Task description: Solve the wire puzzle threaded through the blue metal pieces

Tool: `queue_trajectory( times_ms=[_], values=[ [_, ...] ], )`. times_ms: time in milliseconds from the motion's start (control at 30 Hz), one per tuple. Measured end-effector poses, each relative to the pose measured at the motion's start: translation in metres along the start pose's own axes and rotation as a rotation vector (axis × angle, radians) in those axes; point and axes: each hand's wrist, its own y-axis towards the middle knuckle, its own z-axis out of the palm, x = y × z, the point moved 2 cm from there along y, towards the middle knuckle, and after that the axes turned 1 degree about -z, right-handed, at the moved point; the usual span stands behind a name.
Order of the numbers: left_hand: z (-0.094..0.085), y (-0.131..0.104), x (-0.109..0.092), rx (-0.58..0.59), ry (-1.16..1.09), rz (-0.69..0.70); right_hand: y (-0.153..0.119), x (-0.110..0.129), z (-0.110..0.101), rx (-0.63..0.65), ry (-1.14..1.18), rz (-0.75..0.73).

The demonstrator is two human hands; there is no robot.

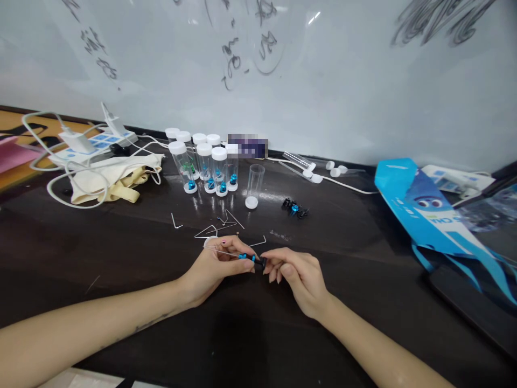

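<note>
Bare forearms (121, 322) enter from the lower corners — left hand (212, 273) with fingers clamped on a blue-and-black piece (254, 261) at lower centre, right hand (306, 280) at its dark end, grip unclear — hex keys (235, 219) beyond, then capped tubes (205, 168) upper left of centre.

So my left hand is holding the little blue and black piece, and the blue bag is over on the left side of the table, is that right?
Not quite: the blue bag is on the right side of the table, as the head view shows. Your left hand is holding the little blue and black piece.
</note>
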Motion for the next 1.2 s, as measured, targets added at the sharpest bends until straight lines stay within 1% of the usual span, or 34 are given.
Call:
queue_trajectory(
  times_ms=[267, 367, 633, 767, 1000, 1200],
  values=[
    [-0.0004, -0.0005, 0.0, -0.01, 0.011, -0.004, -0.001, -0.0015, 0.0001, -0.014, -0.005, 0.029],
    [-0.0007, -0.0008, 0.0, -0.017, 0.017, -0.002, -0.0007, -0.0021, 0.0005, -0.012, 0.0, 0.018],
    [0.0006, -0.0015, -0.0007, 0.006, 0.009, 0.004, 0.0002, -0.0011, 0.0008, 0.007, 0.002, 0.014],
    [-0.0008, -0.001, 0.0004, -0.004, 0.015, 0.008, -0.0009, -0.0019, 0.0004, -0.018, 0.002, 0.036],
    [0.0005, -0.002, -0.0007, 0.011, 0.007, 0.006, 0.0, -0.0005, 0.0007, 0.001, 0.002, 0.0],
    [0.0009, -0.0008, -0.0009, -0.005, 0.015, 0.009, -0.0012, -0.0018, 0.0005, -0.009, -0.003, 0.033]
  ],
)
